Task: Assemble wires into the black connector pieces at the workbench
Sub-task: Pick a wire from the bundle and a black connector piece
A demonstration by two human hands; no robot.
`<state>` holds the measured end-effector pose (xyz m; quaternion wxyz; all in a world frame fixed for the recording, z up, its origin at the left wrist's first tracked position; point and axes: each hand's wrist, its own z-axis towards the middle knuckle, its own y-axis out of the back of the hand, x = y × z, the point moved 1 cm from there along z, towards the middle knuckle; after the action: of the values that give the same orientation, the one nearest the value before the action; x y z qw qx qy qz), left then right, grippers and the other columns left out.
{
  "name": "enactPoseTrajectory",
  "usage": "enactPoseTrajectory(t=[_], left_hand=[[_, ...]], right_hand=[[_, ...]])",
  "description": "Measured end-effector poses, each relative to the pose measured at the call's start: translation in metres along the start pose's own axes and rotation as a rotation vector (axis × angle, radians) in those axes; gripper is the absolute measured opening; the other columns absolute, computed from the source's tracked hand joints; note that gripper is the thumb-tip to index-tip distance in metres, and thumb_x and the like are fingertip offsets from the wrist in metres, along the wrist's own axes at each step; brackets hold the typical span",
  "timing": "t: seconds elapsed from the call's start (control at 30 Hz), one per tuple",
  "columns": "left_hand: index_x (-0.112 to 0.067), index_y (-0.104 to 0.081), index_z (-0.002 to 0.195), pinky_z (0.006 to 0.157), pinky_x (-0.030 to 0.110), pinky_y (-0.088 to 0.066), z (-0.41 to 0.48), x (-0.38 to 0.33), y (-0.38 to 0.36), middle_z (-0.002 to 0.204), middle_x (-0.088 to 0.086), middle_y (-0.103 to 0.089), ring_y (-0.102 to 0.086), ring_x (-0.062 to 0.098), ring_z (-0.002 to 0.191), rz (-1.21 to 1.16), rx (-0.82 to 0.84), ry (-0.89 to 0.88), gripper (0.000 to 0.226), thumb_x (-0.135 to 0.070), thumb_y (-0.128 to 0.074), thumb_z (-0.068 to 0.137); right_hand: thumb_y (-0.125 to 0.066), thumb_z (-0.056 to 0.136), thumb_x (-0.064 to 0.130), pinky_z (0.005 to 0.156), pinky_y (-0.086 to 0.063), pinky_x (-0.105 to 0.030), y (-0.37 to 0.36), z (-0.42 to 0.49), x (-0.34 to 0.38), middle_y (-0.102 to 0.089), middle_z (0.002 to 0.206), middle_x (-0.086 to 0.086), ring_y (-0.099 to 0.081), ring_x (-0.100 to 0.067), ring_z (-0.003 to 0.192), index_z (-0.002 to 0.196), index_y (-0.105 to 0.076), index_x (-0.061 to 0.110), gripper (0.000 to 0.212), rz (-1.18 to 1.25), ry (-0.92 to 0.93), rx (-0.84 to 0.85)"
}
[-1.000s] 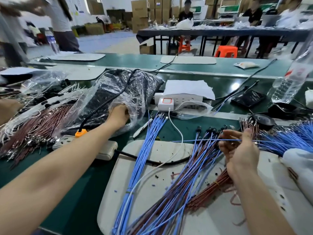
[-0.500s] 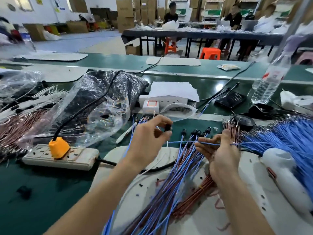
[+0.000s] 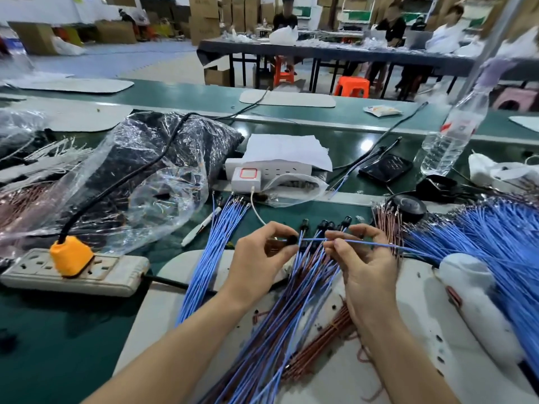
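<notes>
My left hand [image 3: 259, 255] pinches a small black connector piece [image 3: 291, 239] between thumb and fingers. My right hand [image 3: 364, 258] pinches a single blue wire [image 3: 376, 244] that runs off to the right; its tip points at the connector, almost touching it. Beneath both hands lies a fan of blue and brown wires with black connectors fitted [image 3: 291, 310], resting on a white mat [image 3: 408, 360]. A loose blue wire bundle [image 3: 210, 252] lies to the left, and a big pile of blue wires [image 3: 495, 243] to the right.
A clear bag of black connector pieces [image 3: 140, 176] sits at the left behind a power strip with an orange plug [image 3: 70, 256]. A white charger block [image 3: 271, 172], a water bottle [image 3: 452, 138], a phone [image 3: 385, 167] and brown wire bundles [image 3: 385, 225] stand behind.
My left hand left the bag at the left with a black connector and came to the centre. The right hand's blue wire tip now meets the connector.
</notes>
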<state>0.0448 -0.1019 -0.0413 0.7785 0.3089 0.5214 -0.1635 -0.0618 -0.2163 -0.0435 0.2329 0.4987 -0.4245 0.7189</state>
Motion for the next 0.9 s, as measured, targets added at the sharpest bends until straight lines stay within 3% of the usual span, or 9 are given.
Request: enactPoseTrajectory(t=[0.2, 0.37, 0.5, 0.67, 0.9], left_hand=[[-0.016, -0.068, 0.093, 0.068, 0.009, -0.046, -0.002, -0.003, -0.002, 0.081, -0.007, -0.07, -0.066, 0.003, 0.074, -0.04, -0.009, -0.018, 0.018, -0.005, -0.073, 0.08], [-0.015, -0.068, 0.092, 0.072, 0.022, -0.055, -0.004, -0.004, -0.002, 0.084, -0.006, -0.07, -0.067, 0.012, 0.076, -0.026, -0.004, -0.029, 0.016, -0.006, -0.074, 0.08], [-0.016, -0.067, 0.091, 0.072, 0.022, -0.055, -0.004, -0.004, -0.002, 0.082, -0.006, -0.07, -0.066, 0.011, 0.076, -0.011, 0.004, -0.03, 0.017, -0.007, -0.075, 0.079], [-0.015, -0.067, 0.091, 0.073, 0.019, -0.054, -0.004, -0.003, -0.001, 0.082, -0.007, -0.07, -0.067, 0.007, 0.076, -0.023, 0.008, -0.031, 0.017, -0.006, -0.075, 0.079], [-0.018, -0.067, 0.092, 0.075, 0.019, -0.054, -0.005, -0.002, -0.001, 0.082, -0.007, -0.069, -0.066, 0.008, 0.077, -0.018, 0.03, -0.022, 0.017, -0.008, -0.074, 0.08]], right_hand=[[-0.047, 0.095, -0.008, 0.068, -0.057, -0.023, -0.008, -0.012, 0.021, -0.073, 0.085, -0.009, -0.07, -0.018, 0.071, 0.092, -0.058, 0.01, 0.022, -0.153, 0.195, 0.025], [-0.045, 0.098, 0.001, 0.066, -0.057, -0.026, -0.01, -0.021, 0.027, -0.073, 0.086, -0.007, -0.069, -0.02, 0.07, 0.093, -0.056, 0.017, 0.021, -0.216, 0.323, -0.018], [-0.031, 0.103, 0.012, 0.06, -0.056, -0.028, -0.012, -0.026, 0.031, -0.07, 0.082, -0.01, -0.069, -0.025, 0.062, 0.097, -0.045, 0.022, 0.019, -0.197, 0.437, -0.012], [-0.031, 0.102, 0.025, 0.064, -0.054, -0.029, -0.012, -0.028, 0.032, -0.066, 0.08, -0.01, -0.067, -0.023, 0.066, 0.099, -0.049, 0.025, 0.018, -0.23, 0.549, -0.03], [-0.032, 0.103, 0.023, 0.063, -0.053, -0.031, -0.012, -0.03, 0.033, -0.066, 0.08, -0.004, -0.065, -0.021, 0.064, 0.096, -0.05, 0.03, 0.02, -0.294, 0.635, 0.004]])
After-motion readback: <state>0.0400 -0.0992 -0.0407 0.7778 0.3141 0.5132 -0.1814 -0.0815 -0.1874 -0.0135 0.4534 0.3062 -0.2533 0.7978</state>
